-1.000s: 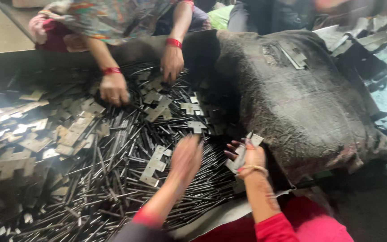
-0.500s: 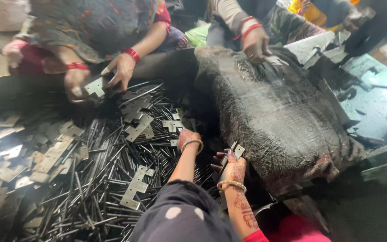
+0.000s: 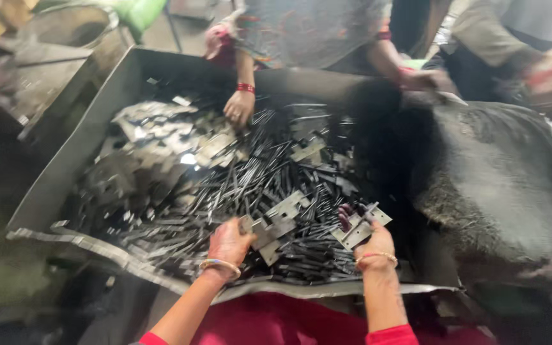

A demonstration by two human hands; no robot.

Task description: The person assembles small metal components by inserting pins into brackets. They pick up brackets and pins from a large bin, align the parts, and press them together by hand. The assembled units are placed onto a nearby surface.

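Observation:
A big metal tray [image 3: 65, 172] holds a heap of thin dark metal rods [image 3: 250, 185] and flat notched metal plates [image 3: 161, 137]. My left hand [image 3: 228, 243] rests on the heap near the front rim, fingers closed on a flat notched plate [image 3: 269, 233]. My right hand [image 3: 372, 239] is to its right and grips a small stack of flat plates [image 3: 360, 227]. Both wrists wear thin bangles.
Across the tray a person in patterned clothes reaches a hand [image 3: 239, 107] into the plates. A second person's hand [image 3: 426, 80] touches a large dark sack [image 3: 499, 191] lying over the tray's right side. The tray's bent front rim [image 3: 116, 255] is close to my body.
The view has swung left and back. My left hand has drawn back from the middle of the heap to the front and closed on a plate. My right hand keeps its stack.

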